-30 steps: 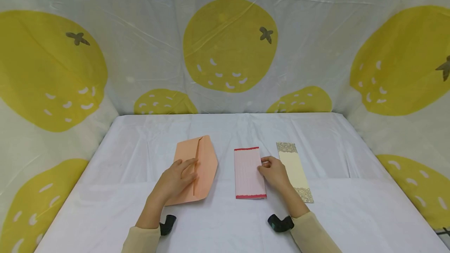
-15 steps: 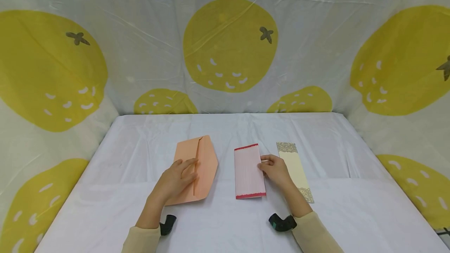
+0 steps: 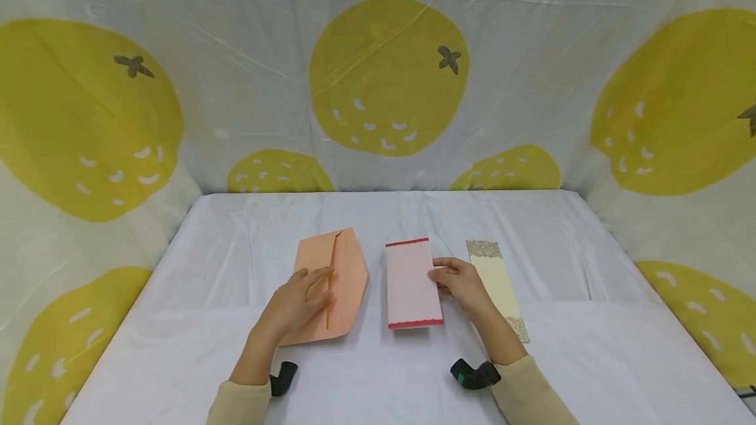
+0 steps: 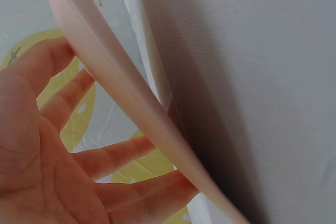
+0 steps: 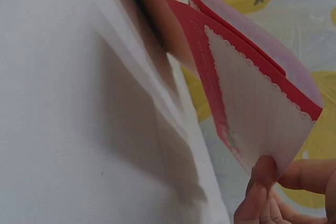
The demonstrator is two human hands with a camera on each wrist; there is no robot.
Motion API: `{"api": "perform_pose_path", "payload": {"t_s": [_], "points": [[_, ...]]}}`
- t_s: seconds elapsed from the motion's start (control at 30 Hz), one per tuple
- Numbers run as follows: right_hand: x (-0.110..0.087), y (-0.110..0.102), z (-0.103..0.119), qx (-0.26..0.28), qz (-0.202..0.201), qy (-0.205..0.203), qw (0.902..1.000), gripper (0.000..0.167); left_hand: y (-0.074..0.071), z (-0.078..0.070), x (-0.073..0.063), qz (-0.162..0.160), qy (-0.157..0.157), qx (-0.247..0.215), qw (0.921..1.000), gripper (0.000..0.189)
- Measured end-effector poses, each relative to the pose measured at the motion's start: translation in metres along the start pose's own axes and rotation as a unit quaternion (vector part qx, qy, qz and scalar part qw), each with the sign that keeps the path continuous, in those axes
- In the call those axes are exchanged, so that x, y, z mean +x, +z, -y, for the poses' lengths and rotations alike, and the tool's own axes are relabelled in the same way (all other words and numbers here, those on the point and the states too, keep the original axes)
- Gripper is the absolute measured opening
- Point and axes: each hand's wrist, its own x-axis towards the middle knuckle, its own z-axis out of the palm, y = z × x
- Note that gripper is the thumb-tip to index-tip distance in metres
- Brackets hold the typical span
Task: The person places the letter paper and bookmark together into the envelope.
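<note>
In the head view, my left hand (image 3: 295,300) rests with spread fingers on a peach envelope (image 3: 348,287) lying on the cloth, its pointed flap side facing right. The left wrist view shows the fingertips (image 4: 139,145) touching the paper of that envelope (image 4: 142,103), seen nearly edge-on. My right hand (image 3: 463,286) pinches the right edge of a folded pink sheet of letter paper (image 3: 410,287) with red scalloped borders. From the right wrist, this folded sheet (image 5: 252,87) stands tilted off the table, its lined face and red margin showing, gripped between thumb and fingers (image 5: 260,195) at one edge.
A cream paper strip (image 3: 495,284) with patterned ends lies right of the pink sheet, partly behind my right wrist. White cloth (image 3: 378,379) covers the table. A curtain with yellow fruit prints (image 3: 384,77) encloses the back and sides. Black wrist-camera pieces (image 3: 475,374) sit at both wrists.
My right hand has lifted the pink letter paper off the cloth and shifted it slightly left, toward the envelope. The left hand and the envelope have stayed put.
</note>
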Motion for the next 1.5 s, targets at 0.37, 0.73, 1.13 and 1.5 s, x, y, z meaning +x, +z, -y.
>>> {"api": "perform_pose_path", "payload": {"t_s": [0.37, 0.73, 1.13, 1.5], "points": [[-0.004, 0.010, 0.013, 0.031, 0.029, -0.006, 0.9991, 0.037, 0.000, 0.000, 0.000, -0.005, -0.002, -0.001, 1.0000, 0.049], [-0.003, 0.026, 0.015, 0.034, 0.047, -0.013, 0.9982, 0.034, 0.003, 0.000, 0.001, -0.006, -0.008, 0.000, 1.0000, 0.048], [0.001, 0.049, 0.021, 0.042, 0.052, -0.015, 0.9977, 0.032, 0.003, -0.001, 0.001, -0.009, -0.004, 0.004, 0.9999, 0.048], [0.008, 0.069, 0.021, 0.044, 0.041, -0.022, 0.9979, 0.032, 0.003, 0.000, 0.001, -0.009, -0.011, 0.013, 0.9998, 0.048]]}}
